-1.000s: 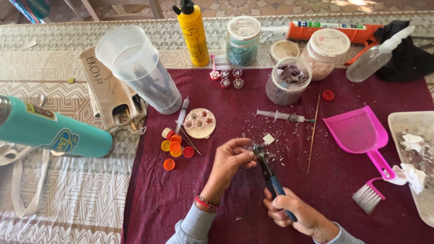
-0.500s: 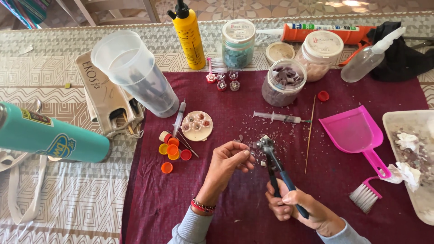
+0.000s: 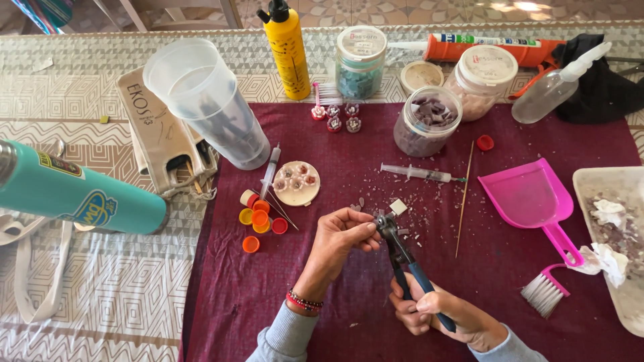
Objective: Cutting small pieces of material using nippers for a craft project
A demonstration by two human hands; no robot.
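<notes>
Surface: table under a clear plastic sheet over a pale geometric-print cloth; a dark maroon cloth with a soft, matte weave covers its middle and right part and carries the work.
Right hand: at the near edge of the maroon cloth, fingers wrapped tight round the blue-sleeved handles of the nippers, a dark metal tool with small wheel-shaped jaws pointing away from the person.
Left hand: just left of the tool head, thumb and fingertips pinched narrow on a tiny piece at the jaws; the piece itself is too small to make out. A beaded bracelet sits on the wrist.
Chips: small pale shards lie scattered on the cloth around the tool head, a square whitish tile piece just beyond it.
Left of the hands: round orange, yellow and red bottle caps in a cluster, a round cream disc set with small pieces, a clear syringe.
Right side: thin wooden stick, a second syringe, glossy pink plastic dustpan and its bristled brush, a pale tray at the right edge.
Left edge: smooth teal metal bottle lying on its side.
Far side: translucent plastic tumbler, yellow squeeze bottle, lidded clear jars, orange sealant tube.
Change: half a second earlier the nippers' head stood slightly further from the person; both hands have drawn a little nearer, grips unchanged.
</notes>
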